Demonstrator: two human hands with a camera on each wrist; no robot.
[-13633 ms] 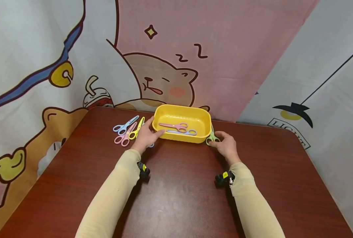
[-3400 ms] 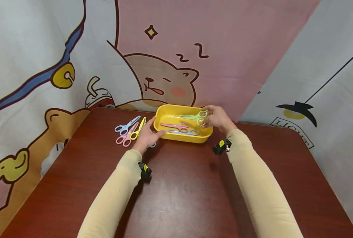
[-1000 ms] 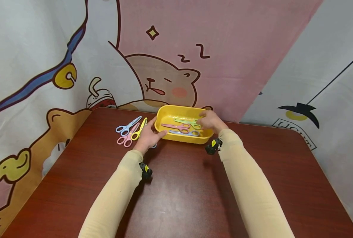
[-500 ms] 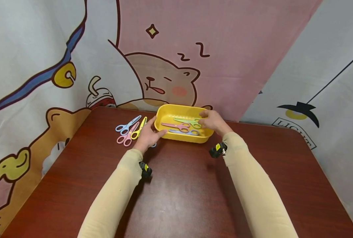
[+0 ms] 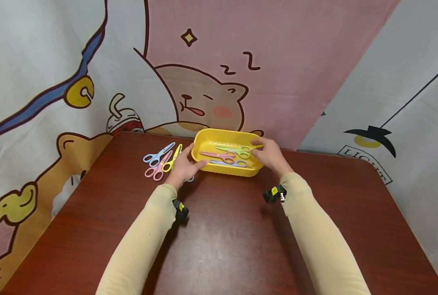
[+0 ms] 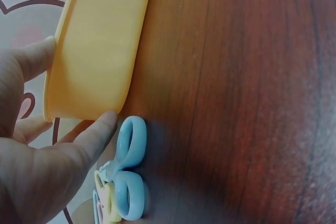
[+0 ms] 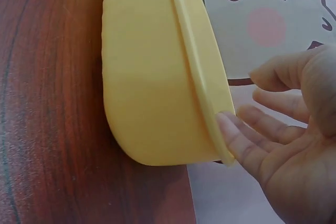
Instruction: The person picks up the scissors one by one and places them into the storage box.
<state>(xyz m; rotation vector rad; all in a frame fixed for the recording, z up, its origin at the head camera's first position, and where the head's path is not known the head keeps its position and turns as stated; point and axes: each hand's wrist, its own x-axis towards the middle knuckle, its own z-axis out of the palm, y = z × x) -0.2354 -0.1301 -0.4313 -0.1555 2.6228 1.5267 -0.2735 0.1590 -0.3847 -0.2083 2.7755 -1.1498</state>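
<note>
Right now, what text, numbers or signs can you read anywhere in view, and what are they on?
"LIGHT", partly cut off and uncertain: curved black label on the white cartoon backdrop cloth.
"Z Z": sleep marks above the drawn cat on the pink backdrop panel.
Yellow plastic tray and pastel plastic scissors: no readable markings.

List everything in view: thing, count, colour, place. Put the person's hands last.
tub: one, yellow, far middle of the table.
scissors in the tub: three; green scissors at the back, pink scissors in the middle, blue scissors in front.
scissors on the table: four left of the tub; light blue pair, pink pair, yellow pair, and a blue pair mostly hidden under the left hand.
table: one, dark red-brown wood.
cartoon cloth: backdrop behind the table.
left hand: fingers against the tub's left end.
right hand: open, at the tub's right rim, holding nothing.
</note>
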